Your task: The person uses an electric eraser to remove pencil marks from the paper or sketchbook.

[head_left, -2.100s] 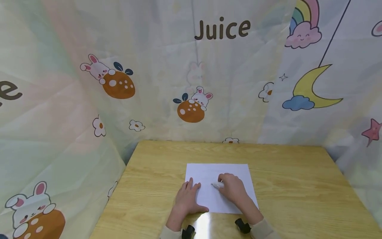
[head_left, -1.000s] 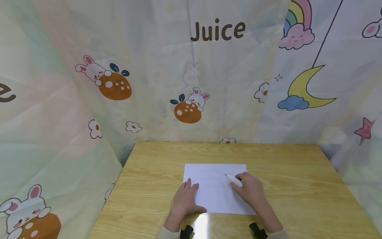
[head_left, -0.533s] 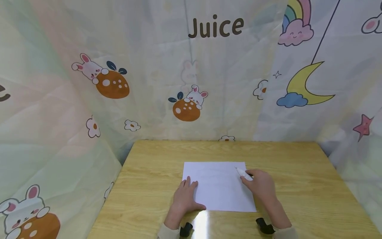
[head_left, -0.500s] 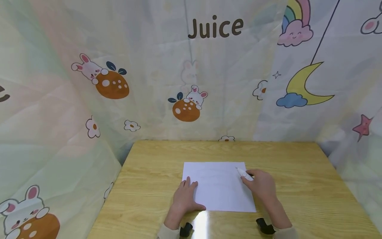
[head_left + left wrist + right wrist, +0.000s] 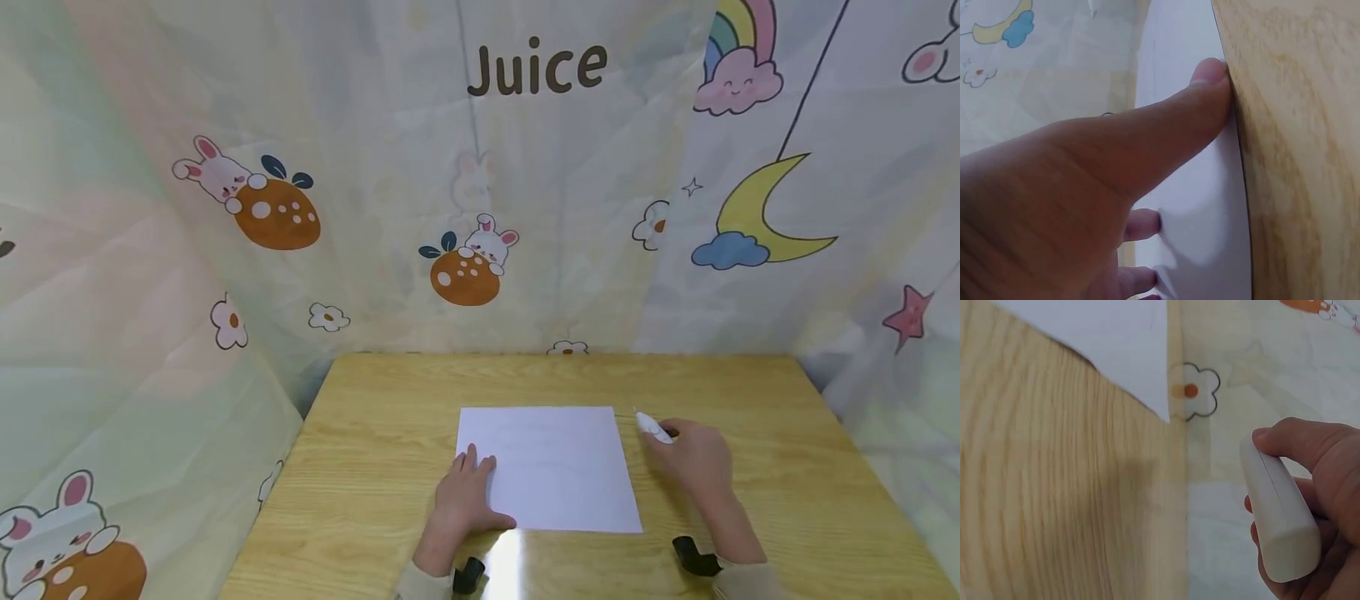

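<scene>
A sheet of white paper (image 5: 562, 467) lies flat on the wooden table, with very faint marks on it. My left hand (image 5: 467, 493) rests spread on its left part, thumb along the near edge; in the left wrist view, the thumb (image 5: 1166, 125) presses at the paper's edge. Right of the sheet, my right hand (image 5: 697, 458) holds a chunky white pen-like tool (image 5: 654, 427) between thumb and fingers, its narrow tip pointing away and up-left. The right wrist view shows the tool's smooth body (image 5: 1279, 512) with a seam and a rounded end. Its exact kind is unclear.
The wooden table (image 5: 375, 425) reaches back to a printed cloth wall (image 5: 390, 208) with rabbits, flowers and a moon. More cloth hangs at the left and right. A black wrist device (image 5: 468, 575) sits at the left wrist, and another black device (image 5: 696, 557) at the right.
My right hand has carried the white pen-like tool rightward from the middle of the paper, past its right edge and over the table. My left hand has stayed on the sheet.
</scene>
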Action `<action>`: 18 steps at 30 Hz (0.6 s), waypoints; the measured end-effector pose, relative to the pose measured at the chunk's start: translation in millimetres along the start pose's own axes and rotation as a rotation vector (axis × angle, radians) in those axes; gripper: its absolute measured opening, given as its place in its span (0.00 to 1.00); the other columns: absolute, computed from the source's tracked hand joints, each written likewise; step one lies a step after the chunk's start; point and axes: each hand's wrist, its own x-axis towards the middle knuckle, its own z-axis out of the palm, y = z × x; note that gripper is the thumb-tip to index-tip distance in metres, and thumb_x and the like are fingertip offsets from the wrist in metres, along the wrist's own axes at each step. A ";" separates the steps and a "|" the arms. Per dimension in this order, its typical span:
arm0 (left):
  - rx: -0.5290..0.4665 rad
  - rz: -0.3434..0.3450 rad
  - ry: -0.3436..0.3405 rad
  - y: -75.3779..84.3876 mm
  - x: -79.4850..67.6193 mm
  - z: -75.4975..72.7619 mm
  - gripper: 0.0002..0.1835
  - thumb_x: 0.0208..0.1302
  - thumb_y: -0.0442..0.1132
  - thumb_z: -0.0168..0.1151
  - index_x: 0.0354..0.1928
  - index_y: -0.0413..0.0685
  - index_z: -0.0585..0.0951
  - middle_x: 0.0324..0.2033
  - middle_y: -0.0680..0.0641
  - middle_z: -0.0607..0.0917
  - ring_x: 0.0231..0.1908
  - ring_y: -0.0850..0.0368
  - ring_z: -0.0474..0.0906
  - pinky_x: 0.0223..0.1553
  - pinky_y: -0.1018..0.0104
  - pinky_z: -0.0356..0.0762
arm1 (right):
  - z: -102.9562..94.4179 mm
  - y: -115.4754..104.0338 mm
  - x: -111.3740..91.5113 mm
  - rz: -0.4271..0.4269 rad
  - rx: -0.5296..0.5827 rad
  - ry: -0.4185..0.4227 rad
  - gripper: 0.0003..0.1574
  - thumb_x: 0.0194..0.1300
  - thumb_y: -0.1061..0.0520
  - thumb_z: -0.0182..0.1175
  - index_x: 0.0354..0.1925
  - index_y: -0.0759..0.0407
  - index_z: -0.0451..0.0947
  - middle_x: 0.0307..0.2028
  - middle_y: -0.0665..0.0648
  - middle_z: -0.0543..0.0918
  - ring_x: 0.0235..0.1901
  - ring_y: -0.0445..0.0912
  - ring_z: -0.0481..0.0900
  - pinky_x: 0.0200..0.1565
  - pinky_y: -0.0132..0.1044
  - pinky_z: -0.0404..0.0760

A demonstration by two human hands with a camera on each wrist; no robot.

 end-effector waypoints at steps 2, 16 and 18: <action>0.004 0.009 -0.009 3.0 3.0 -3.9 0.57 0.30 0.71 0.76 0.64 0.47 0.73 0.66 0.31 0.64 0.65 0.36 0.62 0.52 0.47 0.75 | -7.5 7.7 2.7 0.031 -0.005 -0.022 0.18 0.56 0.49 0.70 0.37 0.63 0.86 0.27 0.58 0.85 0.18 0.46 0.75 0.17 0.41 0.69; 0.087 0.045 -0.008 5.2 9.3 -3.3 0.56 0.32 0.74 0.73 0.64 0.49 0.73 0.66 0.33 0.65 0.63 0.38 0.64 0.54 0.50 0.73 | -28.8 76.6 13.8 0.198 -0.039 -0.129 0.30 0.63 0.40 0.62 0.45 0.67 0.82 0.34 0.67 0.83 0.22 0.49 0.76 0.18 0.39 0.70; 0.081 0.051 -0.004 4.1 9.5 -2.4 0.56 0.33 0.74 0.72 0.65 0.49 0.73 0.66 0.33 0.65 0.63 0.38 0.64 0.54 0.50 0.73 | -31.8 84.5 15.3 0.209 -0.049 -0.134 0.30 0.63 0.41 0.62 0.44 0.68 0.82 0.34 0.68 0.83 0.21 0.50 0.76 0.18 0.40 0.70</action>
